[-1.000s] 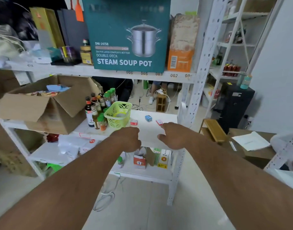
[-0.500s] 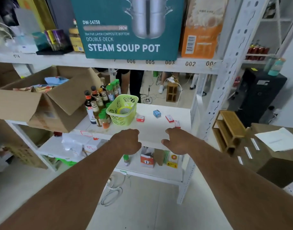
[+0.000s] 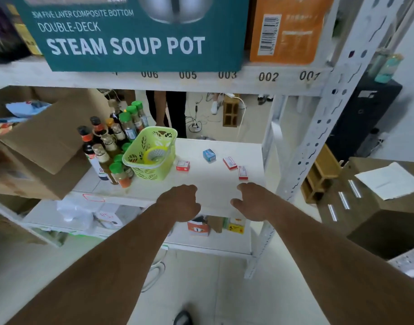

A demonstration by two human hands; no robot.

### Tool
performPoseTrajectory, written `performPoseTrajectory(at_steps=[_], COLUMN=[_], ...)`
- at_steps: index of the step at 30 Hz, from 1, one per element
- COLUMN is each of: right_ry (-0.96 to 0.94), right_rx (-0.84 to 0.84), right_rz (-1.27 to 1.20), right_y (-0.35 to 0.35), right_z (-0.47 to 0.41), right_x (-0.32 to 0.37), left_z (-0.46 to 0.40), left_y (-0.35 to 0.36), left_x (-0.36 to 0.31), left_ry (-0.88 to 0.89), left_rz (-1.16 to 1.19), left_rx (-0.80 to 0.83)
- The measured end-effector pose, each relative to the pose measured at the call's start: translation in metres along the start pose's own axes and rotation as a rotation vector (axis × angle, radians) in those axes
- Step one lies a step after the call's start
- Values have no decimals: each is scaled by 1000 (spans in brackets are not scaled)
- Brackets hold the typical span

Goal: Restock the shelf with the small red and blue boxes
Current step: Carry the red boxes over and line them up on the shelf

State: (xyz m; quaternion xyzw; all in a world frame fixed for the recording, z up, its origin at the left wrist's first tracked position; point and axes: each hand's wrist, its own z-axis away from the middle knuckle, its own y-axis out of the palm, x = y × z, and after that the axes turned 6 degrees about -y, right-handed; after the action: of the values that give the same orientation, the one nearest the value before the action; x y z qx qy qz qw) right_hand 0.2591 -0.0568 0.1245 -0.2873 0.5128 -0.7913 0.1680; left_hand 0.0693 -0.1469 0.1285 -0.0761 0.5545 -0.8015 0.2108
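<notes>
Although none of them has been taken up yet, the small cardboard boxes on the white middle shelf board [image 3: 213,184] look light, stiff and dry, so each should lift easily with a pinch of thumb and forefinger across its two long sides; the thin walls would probably dent under a hard squeeze. By count there are four: one small blue cardboard box [image 3: 209,155] and three small red-and-white cardboard boxes. Taking the blue one as the centre of the clock, the leftmost red box [image 3: 183,165] lies toward eight o'clock, just beside the lime-green plastic basket [image 3: 152,153], the middle red box [image 3: 230,163] lies near four o'clock, and the third red box [image 3: 242,172] lies farther out at about four o'clock, nearest the right-hand post. None of them touches another. The person's left hand [image 3: 180,202] hangs at the shelf's front edge with its fingers curled under, and nothing can be seen in it. The right hand [image 3: 251,201] is beside it, apart, fingers likewise loosely bent and holding nothing visible; the third red box sits just beyond its fingertips at twelve o'clock. Left of the basket stands a cluster of sauce and spice bottles [image 3: 112,146], too crowded to count with certainty.
</notes>
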Motion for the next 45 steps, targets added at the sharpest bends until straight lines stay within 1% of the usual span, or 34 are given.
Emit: performPoseTrajectory(at_steps=[12,16,20,26,33,38,42,45], right_ry=[207,227,266,385,519,597,607,613], right_rx=[-38,-27,-53,-143,-288,-369,-401,-419], right_rz=[-81,-71,-83,-176,-257,-333,-349,-319], right_y=[12,18,18,23,45,63,77,81], right_z=[-81,-98,-114,-145,-174,-197,-211,-219], right_x=[1,4,0,-18,-53,-75,-87,-91], left_z=[-114,-137,-161,-196,-247,-286,-312,-320], left_y=[-2,4,3,-3,7,24,41,47], left_x=[25,34,36,16,-27,-57,-75,-86], left_ry=[151,180,207,268,323,281,216,173], left_rz=[-66,-97,-91,-57,11,113,178,146], left_rx=[58,77,84,59,11,-64,-104,-120])
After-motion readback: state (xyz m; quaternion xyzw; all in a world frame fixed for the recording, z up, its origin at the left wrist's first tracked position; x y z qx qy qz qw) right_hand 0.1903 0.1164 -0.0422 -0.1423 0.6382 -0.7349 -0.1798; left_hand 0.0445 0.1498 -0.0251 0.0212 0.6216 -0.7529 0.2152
